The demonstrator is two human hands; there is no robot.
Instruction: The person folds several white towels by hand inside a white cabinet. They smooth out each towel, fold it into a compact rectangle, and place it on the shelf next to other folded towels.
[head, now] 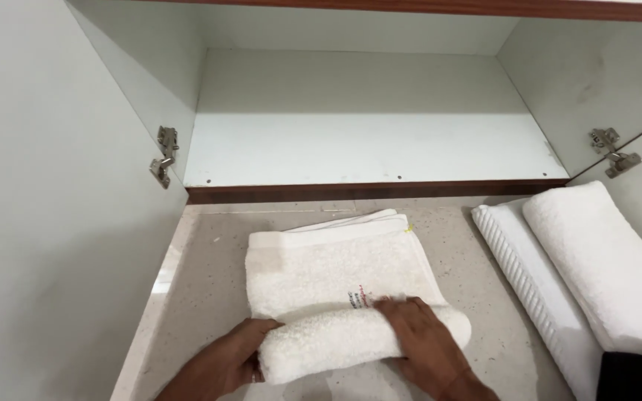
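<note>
1. A white towel [339, 286] is laid flat on a speckled counter [209, 275], in front of an open cupboard [365, 119] whose shelf holds nothing that can be seen.
2. The near end of the towel has been turned into a thick roll [358, 338]; the far end lies flat, with folded layers showing at its far edge.
3. The left hand [224, 364] is cupped against the left end of the roll, fingers curled round it.
4. The right hand [421, 345] is laid palm down over the right part of the roll, fingers spread and pressed on the cloth.
5. Neither hand is closed in a fist; the roll is held between them and against the counter.
6. Two other folded towels [596, 275] are stacked at the right, well apart from the roll.
7. Uneven pressure is judged the main risk: with the right hand on top and the left at the end, the roll could be driven askew and come out cone-shaped.
8. If the grip is eased, the springy pile could let the roll loosen and unwind.
9. The flat part could be dragged along the smooth counter and bunched, since nothing pins its far end.
10. The layered far edges could slip out of line, so that a ragged end is left.
</note>
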